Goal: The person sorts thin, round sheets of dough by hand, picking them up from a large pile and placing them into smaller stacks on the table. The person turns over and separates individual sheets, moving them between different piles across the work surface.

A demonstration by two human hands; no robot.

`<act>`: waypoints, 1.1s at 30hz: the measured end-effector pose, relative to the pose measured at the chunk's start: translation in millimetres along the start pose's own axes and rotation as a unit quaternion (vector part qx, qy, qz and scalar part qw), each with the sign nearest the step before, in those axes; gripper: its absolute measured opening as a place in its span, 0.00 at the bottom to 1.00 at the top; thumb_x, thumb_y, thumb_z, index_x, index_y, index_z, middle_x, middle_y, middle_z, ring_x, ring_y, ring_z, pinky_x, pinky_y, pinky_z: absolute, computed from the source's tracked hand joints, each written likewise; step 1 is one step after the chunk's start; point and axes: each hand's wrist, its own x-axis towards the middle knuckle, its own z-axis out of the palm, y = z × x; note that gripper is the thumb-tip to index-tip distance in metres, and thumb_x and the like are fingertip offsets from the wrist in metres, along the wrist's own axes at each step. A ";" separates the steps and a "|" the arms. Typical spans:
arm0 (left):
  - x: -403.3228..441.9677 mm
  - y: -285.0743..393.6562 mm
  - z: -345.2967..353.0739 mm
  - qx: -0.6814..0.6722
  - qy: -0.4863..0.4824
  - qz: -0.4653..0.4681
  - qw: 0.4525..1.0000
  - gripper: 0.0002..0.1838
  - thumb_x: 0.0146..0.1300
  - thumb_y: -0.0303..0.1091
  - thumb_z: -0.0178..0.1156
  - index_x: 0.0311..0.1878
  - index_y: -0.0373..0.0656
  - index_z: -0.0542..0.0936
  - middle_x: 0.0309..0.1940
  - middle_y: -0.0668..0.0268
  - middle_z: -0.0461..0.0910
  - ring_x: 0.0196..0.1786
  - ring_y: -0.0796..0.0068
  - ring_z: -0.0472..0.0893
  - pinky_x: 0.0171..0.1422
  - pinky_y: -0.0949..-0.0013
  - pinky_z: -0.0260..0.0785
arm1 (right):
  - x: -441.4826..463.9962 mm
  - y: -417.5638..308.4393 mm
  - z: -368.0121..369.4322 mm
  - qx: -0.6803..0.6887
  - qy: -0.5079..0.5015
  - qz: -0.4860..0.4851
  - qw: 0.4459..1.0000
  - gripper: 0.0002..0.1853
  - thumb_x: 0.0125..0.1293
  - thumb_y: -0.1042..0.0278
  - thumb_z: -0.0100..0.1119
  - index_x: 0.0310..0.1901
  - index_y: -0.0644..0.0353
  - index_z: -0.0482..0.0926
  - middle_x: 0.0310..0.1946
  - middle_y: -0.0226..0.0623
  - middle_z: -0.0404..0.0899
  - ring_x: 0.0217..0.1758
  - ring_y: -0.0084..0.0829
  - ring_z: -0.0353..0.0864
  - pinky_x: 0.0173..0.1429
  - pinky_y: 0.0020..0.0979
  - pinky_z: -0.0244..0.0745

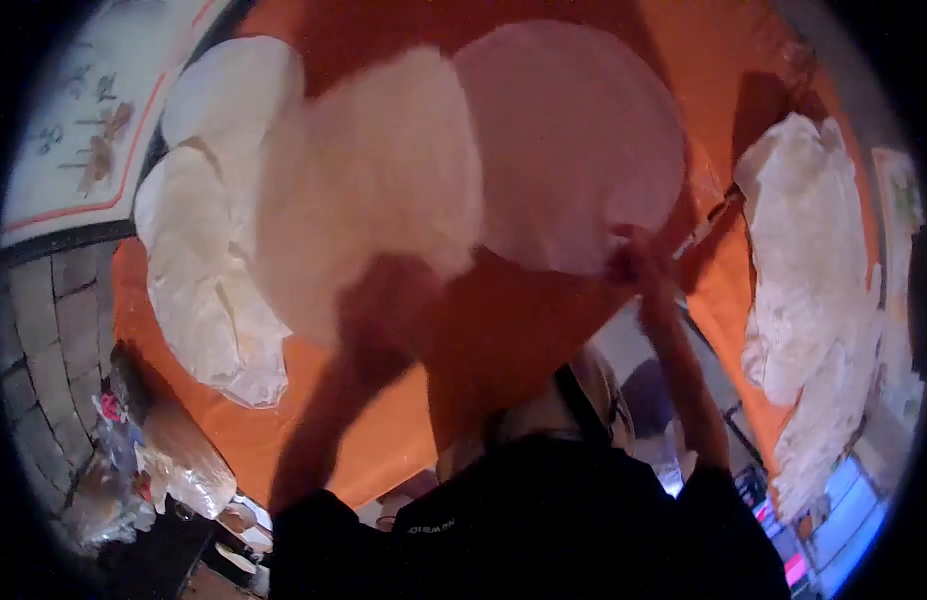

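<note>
Orange surface (pixel 374 445), round sheet (pixel 574 140) beyond right hand (pixel 642 264), near edge seemingly pinched.

Dim, patchy light falls on the orange cover (pixel 394 430), a broad shadow darkening its middle. Blur softens the left hand (pixel 389 300); bluish glare shows at lower right, while fisheye distortion bends the edges into black corners.

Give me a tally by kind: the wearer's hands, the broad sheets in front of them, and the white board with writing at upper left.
Hands, left and right: 2
Broad sheets, beige and pinkish: 2
White board: 1
Total: 5
</note>
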 end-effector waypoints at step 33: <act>-59.7 13.8 53.1 -0.238 0.146 -0.302 0.912 0.05 0.66 0.26 0.50 0.37 0.38 0.75 0.36 0.70 0.76 0.39 0.80 0.74 0.44 0.73 0.69 | 2.7 -2.7 56.9 -0.229 0.056 -0.122 0.964 0.08 0.60 0.68 0.57 0.35 0.65 0.79 0.29 0.49 0.80 0.31 0.36 0.81 0.38 0.38 0.76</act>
